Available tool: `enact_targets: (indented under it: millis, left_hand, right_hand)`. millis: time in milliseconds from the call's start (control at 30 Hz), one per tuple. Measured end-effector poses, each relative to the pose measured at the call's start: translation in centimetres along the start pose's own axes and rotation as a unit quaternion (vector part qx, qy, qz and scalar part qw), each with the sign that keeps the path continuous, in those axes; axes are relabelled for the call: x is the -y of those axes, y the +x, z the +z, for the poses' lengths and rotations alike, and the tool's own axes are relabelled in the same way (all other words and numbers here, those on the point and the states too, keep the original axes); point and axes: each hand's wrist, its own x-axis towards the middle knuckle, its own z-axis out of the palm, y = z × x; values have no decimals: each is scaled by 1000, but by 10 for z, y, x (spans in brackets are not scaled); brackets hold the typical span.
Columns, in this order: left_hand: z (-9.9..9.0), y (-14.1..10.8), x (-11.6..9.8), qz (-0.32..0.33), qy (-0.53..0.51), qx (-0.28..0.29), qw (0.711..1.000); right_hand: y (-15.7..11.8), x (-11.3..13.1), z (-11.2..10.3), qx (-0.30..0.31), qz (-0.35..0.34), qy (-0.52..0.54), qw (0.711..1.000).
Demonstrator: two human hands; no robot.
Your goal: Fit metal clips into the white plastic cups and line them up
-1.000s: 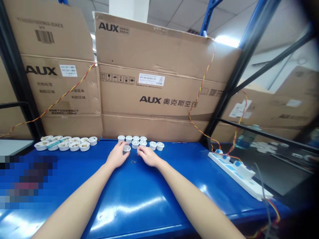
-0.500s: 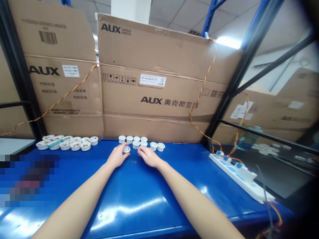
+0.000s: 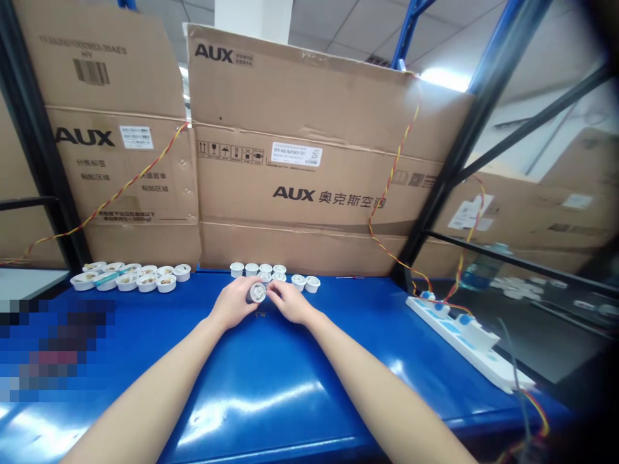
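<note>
My left hand (image 3: 236, 301) is closed around a small round white plastic cup-like part (image 3: 258, 293), whose recessed face is tilted toward me. At its right edge, the fingers of my right hand (image 3: 289, 300) are pinched together; anything between them is too small to make out. Just below the held part, a few tiny dark metal pieces (image 3: 260, 315) lie on the blue tabletop (image 3: 261, 361). Behind my hands stand several similar white round parts (image 3: 265, 269), some partly hidden by my fingers.
At the back left sit two rows of white round parts (image 3: 126, 282) with brownish contents, a teal stick-like tool (image 3: 107, 278) across them. A white power strip (image 3: 464, 341) runs along the right edge. Cardboard panels (image 3: 300, 238) and black rack posts (image 3: 430, 174) border the table.
My left hand has moved a little right, bringing the white part against my right fingertips. The part has tipped so its face turns toward me. My right hand has barely moved.
</note>
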Motion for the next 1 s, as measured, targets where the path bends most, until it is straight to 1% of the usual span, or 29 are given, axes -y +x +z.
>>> enact_targets:
  millis: [233,467,767,1000]
  left_hand:
    - [-3,1,1,-4,2,-11,1000]
    - [-1,1,2,18,0,-33,999]
    - [-1,1,1,28,2,-32,999]
    - [-2,1,-2,27,-3,-27,999]
  right_hand:
    - [0,1,-1,-21,-8,-4,1000]
    - [-1,5,0,-34,-20,4,999]
    - [0,9,-3,-60,-12,-3,998]
    - [0,17,-5,-58,-29,-24,998]
